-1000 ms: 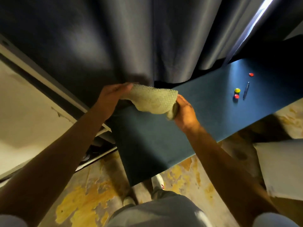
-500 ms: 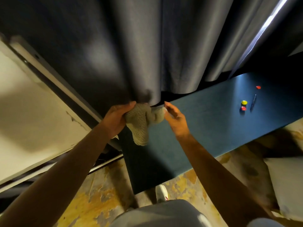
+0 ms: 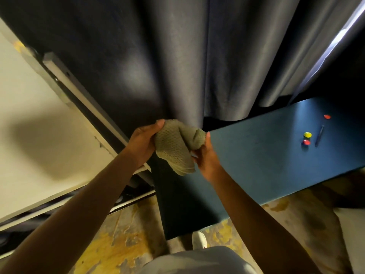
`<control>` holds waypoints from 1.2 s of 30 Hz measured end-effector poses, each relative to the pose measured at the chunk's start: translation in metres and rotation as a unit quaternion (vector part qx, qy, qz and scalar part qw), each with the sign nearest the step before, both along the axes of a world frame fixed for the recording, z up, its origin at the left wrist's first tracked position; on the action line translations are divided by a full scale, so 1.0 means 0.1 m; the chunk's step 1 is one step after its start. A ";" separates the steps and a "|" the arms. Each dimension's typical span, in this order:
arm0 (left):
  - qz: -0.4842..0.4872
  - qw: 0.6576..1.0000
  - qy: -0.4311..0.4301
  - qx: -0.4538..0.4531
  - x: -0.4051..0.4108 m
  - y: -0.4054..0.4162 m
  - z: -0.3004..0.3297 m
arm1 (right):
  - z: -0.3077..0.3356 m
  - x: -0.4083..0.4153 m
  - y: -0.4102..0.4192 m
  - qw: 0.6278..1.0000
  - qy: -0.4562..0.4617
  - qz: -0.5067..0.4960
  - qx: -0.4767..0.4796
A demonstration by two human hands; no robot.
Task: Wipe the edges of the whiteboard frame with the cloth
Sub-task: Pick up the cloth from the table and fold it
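A beige waffle-weave cloth [image 3: 175, 147] is bunched between both hands above the near-left corner of a dark blue table [image 3: 256, 165]. My left hand [image 3: 144, 142] grips its left side, thumb on top. My right hand [image 3: 205, 157] pinches its right side from below. A loose end of the cloth hangs down between them. The whiteboard [image 3: 39, 135] leans at the left, its pale surface in shadow, with a grey frame edge [image 3: 79, 91] running diagonally beside my left hand.
Dark grey curtains [image 3: 187, 66] hang behind the table. On the table's far right lie a yellow magnet [image 3: 307, 134], a red magnet [image 3: 305, 142], another red one [image 3: 327, 116] and a pen [image 3: 319, 138]. The floor [image 3: 118, 244] is worn and yellow-stained.
The cloth went from spread between both hands to bunched up with a hanging end. Both hands drew closer together, and the view tilted up, showing more whiteboard and frame.
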State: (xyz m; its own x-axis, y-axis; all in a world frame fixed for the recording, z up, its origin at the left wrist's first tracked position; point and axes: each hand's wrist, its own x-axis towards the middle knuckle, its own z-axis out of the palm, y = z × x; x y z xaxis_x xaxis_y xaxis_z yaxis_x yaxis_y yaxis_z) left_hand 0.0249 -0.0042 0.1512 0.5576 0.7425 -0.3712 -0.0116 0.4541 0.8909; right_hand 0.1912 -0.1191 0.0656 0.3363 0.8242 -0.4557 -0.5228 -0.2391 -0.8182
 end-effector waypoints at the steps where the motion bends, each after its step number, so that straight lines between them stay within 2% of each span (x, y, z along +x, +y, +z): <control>1: 0.008 1.000 0.002 0.010 -0.01 0.02 0.00 | 0.04 0.02 0.02 1.000 0.012 -0.005 0.019; 3: 0.040 0.999 0.008 0.033 -0.04 0.05 0.01 | 0.13 0.09 0.05 0.999 -0.004 0.017 0.041; 7: 0.100 0.986 0.072 0.114 -0.18 0.07 0.07 | 0.44 0.32 0.08 0.970 -0.200 0.111 0.080; 9: 0.104 0.977 0.099 0.159 -0.25 0.10 0.06 | 0.59 0.48 0.14 0.952 -0.274 0.095 0.101; 11: 0.106 0.976 0.081 0.175 -0.31 0.13 0.07 | 0.72 0.59 0.21 0.947 -0.299 0.035 0.109; 13: 0.085 0.980 0.054 0.170 -0.32 0.13 0.11 | 0.73 0.61 0.29 0.949 -0.287 -0.016 0.130; 17: 0.059 0.981 0.019 0.184 -0.29 0.14 0.25 | 0.69 0.37 0.40 0.981 -0.091 -0.037 0.168; 20: 0.102 0.982 0.002 0.158 -0.42 0.22 0.33 | 0.67 0.15 0.50 0.986 -0.038 -0.054 0.154; 22: 0.118 0.983 0.007 0.139 -0.52 0.26 0.31 | 0.61 0.02 0.47 0.995 0.020 -0.023 0.099; 24: 0.132 0.983 -0.006 0.129 -0.68 0.28 0.28 | 0.59 -0.17 0.44 0.992 0.094 0.063 0.053; 28: 0.149 0.982 -0.025 0.113 -1.08 0.26 0.32 | 0.56 -0.76 0.40 0.974 0.166 0.143 0.061; 30: 0.153 0.981 -0.019 0.117 -1.37 0.25 0.38 | 0.66 -1.02 0.41 0.965 0.153 0.203 0.063; 32: 0.147 0.981 0.000 0.129 -1.74 0.23 0.43 | 0.84 -1.23 0.46 0.966 0.071 0.243 0.055; 34: 0.166 0.976 -0.003 0.140 -2.18 0.19 0.47 | 1.02 -1.51 0.54 0.969 0.000 0.243 0.042; 36: 0.210 0.968 -0.024 0.137 -2.54 0.10 0.49 | 1.15 -1.79 0.63 0.972 -0.022 0.229 0.052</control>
State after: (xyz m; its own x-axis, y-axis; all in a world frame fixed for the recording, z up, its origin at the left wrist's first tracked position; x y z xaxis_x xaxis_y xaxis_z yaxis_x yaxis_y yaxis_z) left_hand -0.2294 0.0062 0.1999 0.1968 0.9743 -0.1099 -0.1895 0.1478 0.9707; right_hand 0.0125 -0.0560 0.1807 -0.0595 0.9331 -0.3546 -0.3444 -0.3526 -0.8701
